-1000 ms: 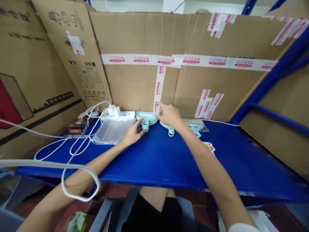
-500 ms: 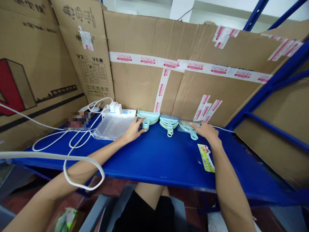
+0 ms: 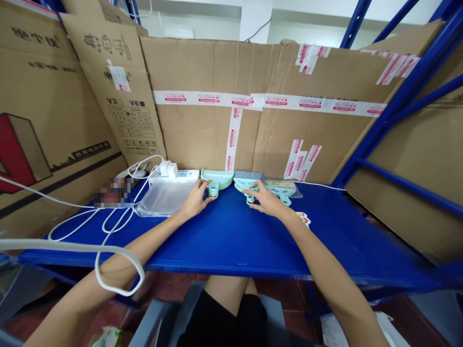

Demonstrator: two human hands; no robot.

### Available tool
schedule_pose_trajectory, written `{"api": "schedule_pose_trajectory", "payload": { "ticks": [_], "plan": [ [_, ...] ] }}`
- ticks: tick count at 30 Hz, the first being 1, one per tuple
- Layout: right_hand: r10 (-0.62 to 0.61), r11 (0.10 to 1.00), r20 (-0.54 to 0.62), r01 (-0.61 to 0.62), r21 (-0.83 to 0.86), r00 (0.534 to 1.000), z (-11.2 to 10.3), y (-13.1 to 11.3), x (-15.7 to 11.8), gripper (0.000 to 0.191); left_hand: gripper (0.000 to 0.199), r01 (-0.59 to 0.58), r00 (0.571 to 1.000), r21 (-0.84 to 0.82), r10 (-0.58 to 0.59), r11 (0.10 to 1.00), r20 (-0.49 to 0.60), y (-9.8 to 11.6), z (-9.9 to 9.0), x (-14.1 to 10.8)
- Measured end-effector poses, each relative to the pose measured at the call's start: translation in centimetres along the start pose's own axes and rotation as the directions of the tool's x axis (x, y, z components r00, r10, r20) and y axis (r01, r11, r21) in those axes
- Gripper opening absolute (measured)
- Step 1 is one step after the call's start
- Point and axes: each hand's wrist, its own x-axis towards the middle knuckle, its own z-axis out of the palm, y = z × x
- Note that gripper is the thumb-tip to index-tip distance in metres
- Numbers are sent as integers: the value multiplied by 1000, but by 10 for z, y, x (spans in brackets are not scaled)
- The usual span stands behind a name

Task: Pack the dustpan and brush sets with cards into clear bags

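Note:
A stack of mint-green mini dustpans (image 3: pixel 223 178) lies against the cardboard at the back of the blue table, handles towards me. My left hand (image 3: pixel 197 200) has its thumb and fingers closed about the stack's handle end. Just right of it is a stack of small hand brushes (image 3: pixel 246 176) with grey bristles. Their handle end is between the thumb and fingers of my right hand (image 3: pixel 268 199), which partly covers it. Further right lies a mint-green brush or dustpan piece (image 3: pixel 284 193) with a clear plastic bag. My right forearm partly hides a colourful card (image 3: pixel 304 219).
Clear plastic bags (image 3: pixel 164 198) lie left of my left hand, before a white power strip (image 3: pixel 188 175) with plugs. White cables (image 3: pixel 108 212) loop over the left side and across my left forearm. Cardboard walls (image 3: pixel 202 67) and a blue metal frame (image 3: pixel 392 111) bound the table (image 3: pixel 224 241).
My right hand has moved left from the bagged piece to the handles of the brush stack. My left hand stays at the dustpan handles. The camera view has shifted slightly.

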Motion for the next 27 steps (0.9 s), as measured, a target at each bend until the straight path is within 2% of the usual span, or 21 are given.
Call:
{"api": "schedule_pose_trajectory", "payload": {
  "ticks": [5,13,16,21,24,27],
  "plan": [
    [-69,995,21,71,-70,997,6,1,1,63,57,-33,999,17,33,999,6,1,2,-2],
    [-52,984,-39,44,-174,998,23,-3,11,34,56,-38,999,49,37,998,20,-1,4,-2],
    [-43,984,-49,34,-176,998,23,-8,10,36,56,-47,999,59,46,997,12,-1,5,-2],
    [-22,990,-69,12,-141,997,19,-13,9,55,55,-51,999,78,51,996,11,0,5,-3],
    [10,988,-88,-24,-153,996,22,-11,12,51,55,-55,998,91,53,994,24,1,3,-3],
    [-28,998,-116,21,-60,993,26,-4,14,43,56,-55,998,98,51,994,39,2,1,-2]
  ]
}}
